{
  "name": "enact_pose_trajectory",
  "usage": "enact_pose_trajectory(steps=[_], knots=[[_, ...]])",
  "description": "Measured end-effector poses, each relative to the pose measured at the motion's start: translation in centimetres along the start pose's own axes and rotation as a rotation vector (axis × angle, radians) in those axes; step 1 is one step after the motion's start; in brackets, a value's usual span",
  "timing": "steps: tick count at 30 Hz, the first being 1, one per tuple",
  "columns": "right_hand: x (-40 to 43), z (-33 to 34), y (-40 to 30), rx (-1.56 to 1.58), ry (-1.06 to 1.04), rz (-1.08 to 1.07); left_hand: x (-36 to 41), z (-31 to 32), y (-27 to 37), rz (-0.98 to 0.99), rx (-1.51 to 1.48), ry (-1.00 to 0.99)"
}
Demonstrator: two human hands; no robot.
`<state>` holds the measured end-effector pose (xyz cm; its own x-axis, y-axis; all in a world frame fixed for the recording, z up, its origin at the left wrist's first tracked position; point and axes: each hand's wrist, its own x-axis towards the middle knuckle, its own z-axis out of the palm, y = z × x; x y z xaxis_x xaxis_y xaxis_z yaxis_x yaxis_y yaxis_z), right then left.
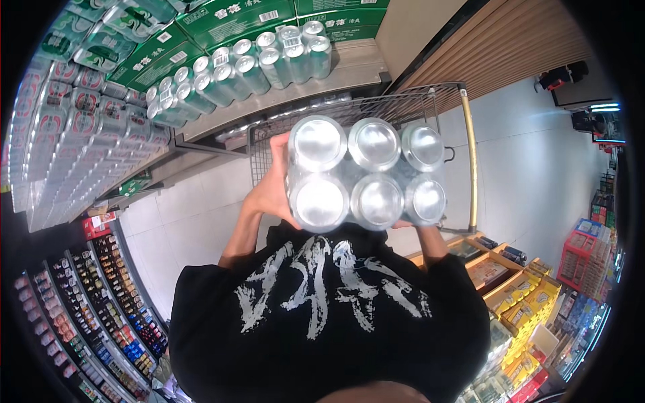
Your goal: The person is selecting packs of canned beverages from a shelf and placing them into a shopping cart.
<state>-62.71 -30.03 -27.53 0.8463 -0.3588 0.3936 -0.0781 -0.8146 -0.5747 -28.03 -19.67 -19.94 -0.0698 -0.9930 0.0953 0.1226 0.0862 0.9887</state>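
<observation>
Close before my chest I hold a plastic-wrapped multipack of metal drink cans point(347, 171). Its shiny round can ends face the camera and show no pull tabs. My left hand point(272, 186) grips the left side of the pack, thumb along the near edge. Most of my right hand point(402, 224) is hidden behind the pack's near right corner, where a little of it shows against the cans. Beyond and below the pack stands a wire shopping cart point(262, 151) with a yellow handle bar point(469, 161).
Ahead, a shelf point(352, 65) carries a row of green can packs point(242, 75) before green cartons point(237, 20). Stacked can packs point(85, 126) rise at left. Bottle shelves point(95, 302) stand lower left, yellow display boxes point(529, 302) lower right. Tiled floor point(509, 151) lies right.
</observation>
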Motion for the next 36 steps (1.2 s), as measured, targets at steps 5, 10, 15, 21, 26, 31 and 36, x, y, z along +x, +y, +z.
enact_pose_trajectory(steps=[5, 10, 15, 21, 26, 31, 36], knots=[[0.4, -0.8, -1.3, 0.039, -0.032, -0.025, -3.2, -1.1, 0.9, 0.13, 0.23, -0.04], [1.3, -1.0, -2.7, 0.152, -0.05, 0.063, -5.7, -1.4, 1.7, 0.126, 0.302, -0.022], [4.9, 0.2, -4.0, 0.582, 0.093, 0.419, -6.3, -1.5, 0.2, -0.019, 0.197, 0.13], [15.2, 2.6, -4.7, 1.171, 0.285, 0.854, -2.3, -1.9, -1.7, -0.278, -0.305, 0.534], [14.3, 8.8, -1.8, 1.472, 0.138, 1.215, -2.8, -5.1, -8.6, -0.6, -0.233, 0.573], [11.1, 15.1, 1.1, 1.557, -0.079, 1.542, -4.7, -5.4, -12.2, -0.858, -0.468, 0.388], [9.4, 19.7, 3.8, 1.537, -0.297, 1.776, -5.9, -6.9, -16.3, -1.009, -0.547, 0.389]])
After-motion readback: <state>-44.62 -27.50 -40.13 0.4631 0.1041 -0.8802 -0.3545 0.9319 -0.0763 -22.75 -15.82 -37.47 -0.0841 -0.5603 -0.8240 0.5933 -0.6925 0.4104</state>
